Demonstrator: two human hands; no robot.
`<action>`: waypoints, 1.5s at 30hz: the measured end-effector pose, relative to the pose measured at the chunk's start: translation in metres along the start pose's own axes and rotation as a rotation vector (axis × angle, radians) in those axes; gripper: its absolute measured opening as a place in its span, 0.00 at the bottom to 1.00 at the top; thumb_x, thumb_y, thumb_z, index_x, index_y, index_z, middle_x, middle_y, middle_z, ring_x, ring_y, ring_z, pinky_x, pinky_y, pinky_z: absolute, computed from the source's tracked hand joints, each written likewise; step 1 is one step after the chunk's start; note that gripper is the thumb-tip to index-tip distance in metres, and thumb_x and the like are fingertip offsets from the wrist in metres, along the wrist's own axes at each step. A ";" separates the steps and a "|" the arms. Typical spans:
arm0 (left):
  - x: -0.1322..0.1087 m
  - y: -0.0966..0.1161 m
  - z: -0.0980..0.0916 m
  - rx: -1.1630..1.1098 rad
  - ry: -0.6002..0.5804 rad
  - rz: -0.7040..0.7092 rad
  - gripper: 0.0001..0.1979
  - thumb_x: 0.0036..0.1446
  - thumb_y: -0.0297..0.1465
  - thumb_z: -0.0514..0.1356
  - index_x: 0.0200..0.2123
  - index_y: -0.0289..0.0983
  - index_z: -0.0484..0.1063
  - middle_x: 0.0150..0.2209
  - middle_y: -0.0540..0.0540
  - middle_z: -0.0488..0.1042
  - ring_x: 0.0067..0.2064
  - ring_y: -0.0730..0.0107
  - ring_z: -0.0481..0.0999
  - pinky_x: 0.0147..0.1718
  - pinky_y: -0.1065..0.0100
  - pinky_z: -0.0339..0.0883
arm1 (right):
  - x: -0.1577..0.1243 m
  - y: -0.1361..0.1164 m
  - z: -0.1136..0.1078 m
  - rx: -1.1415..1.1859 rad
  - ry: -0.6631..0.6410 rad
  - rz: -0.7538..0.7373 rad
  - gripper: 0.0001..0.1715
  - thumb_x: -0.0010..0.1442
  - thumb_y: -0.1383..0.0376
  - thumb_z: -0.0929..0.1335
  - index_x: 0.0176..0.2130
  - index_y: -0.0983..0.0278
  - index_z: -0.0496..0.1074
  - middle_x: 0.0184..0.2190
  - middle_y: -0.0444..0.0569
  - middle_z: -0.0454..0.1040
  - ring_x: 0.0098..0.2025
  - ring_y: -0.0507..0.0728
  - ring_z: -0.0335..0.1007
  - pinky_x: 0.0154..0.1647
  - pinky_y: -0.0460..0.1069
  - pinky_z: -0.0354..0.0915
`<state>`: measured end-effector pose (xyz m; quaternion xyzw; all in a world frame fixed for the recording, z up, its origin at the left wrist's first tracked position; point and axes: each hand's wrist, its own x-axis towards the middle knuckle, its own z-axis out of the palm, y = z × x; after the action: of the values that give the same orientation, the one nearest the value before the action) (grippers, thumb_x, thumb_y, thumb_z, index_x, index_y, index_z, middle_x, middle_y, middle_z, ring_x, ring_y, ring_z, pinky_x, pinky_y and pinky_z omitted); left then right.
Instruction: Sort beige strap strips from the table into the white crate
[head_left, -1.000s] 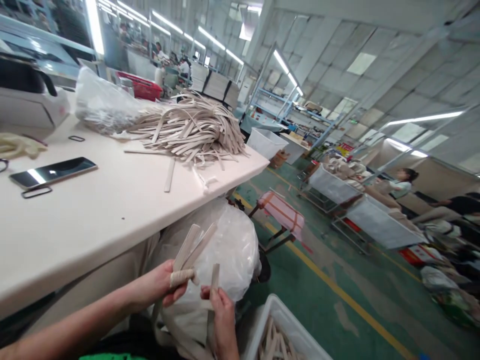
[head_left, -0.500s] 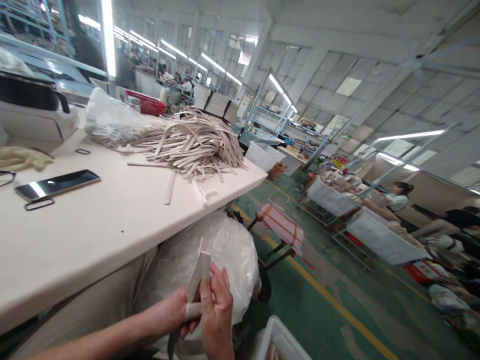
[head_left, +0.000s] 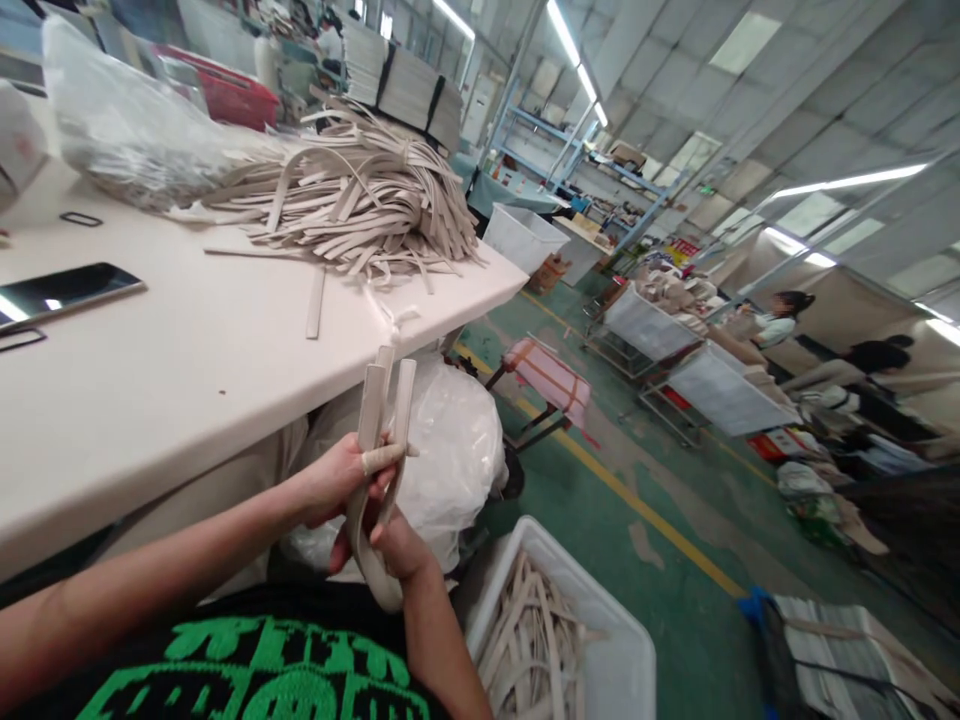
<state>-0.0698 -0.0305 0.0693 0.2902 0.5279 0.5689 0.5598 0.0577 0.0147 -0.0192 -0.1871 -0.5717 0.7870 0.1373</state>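
Note:
My left hand (head_left: pixel 341 480), with a taped thumb, is closed around a beige strap (head_left: pixel 375 440) folded into a U; its two ends stick up past the table edge. My right hand (head_left: pixel 397 545) sits just below, fingers closed on the strap's lower loop. Both hands are held in front of the white table (head_left: pixel 187 370), above my lap. A big heap of the same beige straps (head_left: pixel 352 205) lies on the table's far end. One loose strap (head_left: pixel 315 300) lies flat nearer to me.
A white bin (head_left: pixel 622 650) with several straps stands on the floor at my right. A full clear plastic bag (head_left: pixel 450 450) sits under the table. A phone (head_left: pixel 64 290) and small metal rings lie on the table. Other people sit among carts far right.
The camera tilted down and toward the bin. My hands brought the strap ends together, then my right hand slid down to the loop while the left holds the doubled strap upright.

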 end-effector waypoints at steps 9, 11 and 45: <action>0.001 0.001 -0.033 -0.006 0.063 0.070 0.38 0.46 0.39 0.73 0.60 0.40 0.68 0.50 0.38 0.76 0.34 0.63 0.79 0.27 0.68 0.70 | -0.004 -0.030 0.006 -0.050 0.127 0.070 0.38 0.60 0.38 0.67 0.45 0.69 0.76 0.18 0.41 0.70 0.14 0.46 0.54 0.17 0.43 0.49; -0.006 0.002 -0.039 -0.022 -0.073 0.088 0.41 0.47 0.38 0.73 0.64 0.43 0.66 0.57 0.35 0.74 0.41 0.56 0.81 0.32 0.65 0.72 | -0.007 -0.029 0.005 -0.032 0.122 0.083 0.38 0.62 0.38 0.66 0.45 0.69 0.76 0.17 0.40 0.69 0.14 0.46 0.54 0.16 0.43 0.48; 0.017 0.040 -0.072 0.178 0.467 0.171 0.23 0.53 0.50 0.65 0.38 0.34 0.82 0.35 0.39 0.83 0.39 0.53 0.80 0.37 0.62 0.75 | -0.021 -0.018 0.011 -0.158 0.093 0.075 0.36 0.44 0.49 0.79 0.49 0.63 0.76 0.27 0.39 0.71 0.25 0.50 0.62 0.26 0.45 0.62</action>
<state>-0.1527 -0.0267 0.0824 0.2424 0.6643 0.6171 0.3450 0.0711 0.0018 0.0039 -0.2549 -0.6177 0.7344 0.1189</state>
